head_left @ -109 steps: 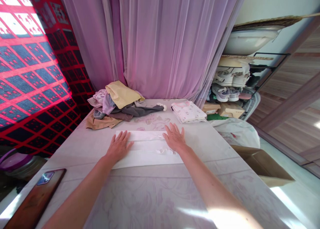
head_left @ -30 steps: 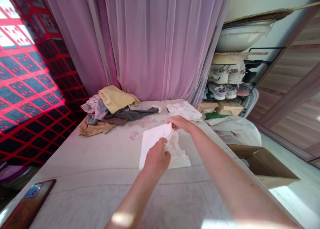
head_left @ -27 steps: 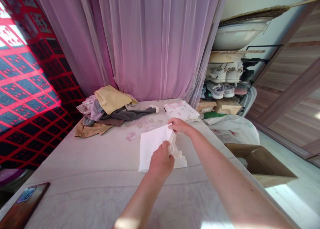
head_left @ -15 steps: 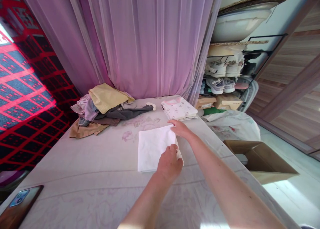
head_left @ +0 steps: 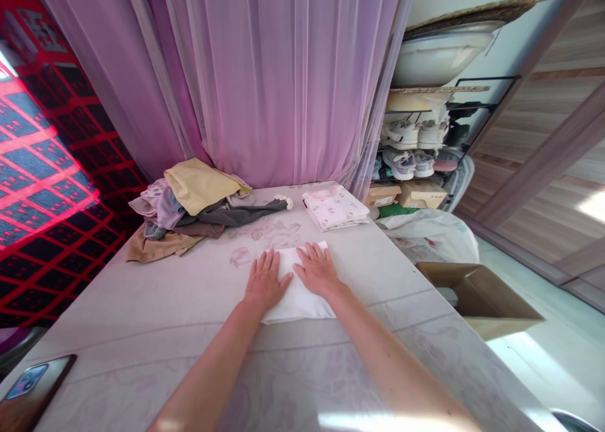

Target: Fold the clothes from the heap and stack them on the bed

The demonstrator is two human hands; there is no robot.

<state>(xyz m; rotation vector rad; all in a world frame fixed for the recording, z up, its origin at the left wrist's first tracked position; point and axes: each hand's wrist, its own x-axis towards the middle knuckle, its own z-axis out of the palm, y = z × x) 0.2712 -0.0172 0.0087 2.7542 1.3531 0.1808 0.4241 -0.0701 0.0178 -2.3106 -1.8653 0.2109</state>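
A folded white garment (head_left: pixel 297 303) lies on the pale floral cloth-covered table (head_left: pixel 189 306) in front of me. My left hand (head_left: pixel 266 281) is flat on its left side, fingers stretched out and pointing away. On its upper right part rests my right hand (head_left: pixel 319 269), palm down with the fingers apart. Much of the garment is hidden under both hands. Just beyond it, to the right, sits a stack of folded clothes (head_left: pixel 335 206) with a small print and pink neckline on top.
A loose heap of clothes (head_left: pixel 203 189) lies at the back left. A phone (head_left: pixel 38 388) rests at the near left corner. Behind hangs a purple curtain (head_left: pixel 278 79). Right of the table are an open cardboard box (head_left: pixel 477 293) and a rack with shoes (head_left: pixel 401 133).
My left hand has moved left from the garment's right edge and now lies flat. My right hand has let go of the far corner and spread on top of the cloth.
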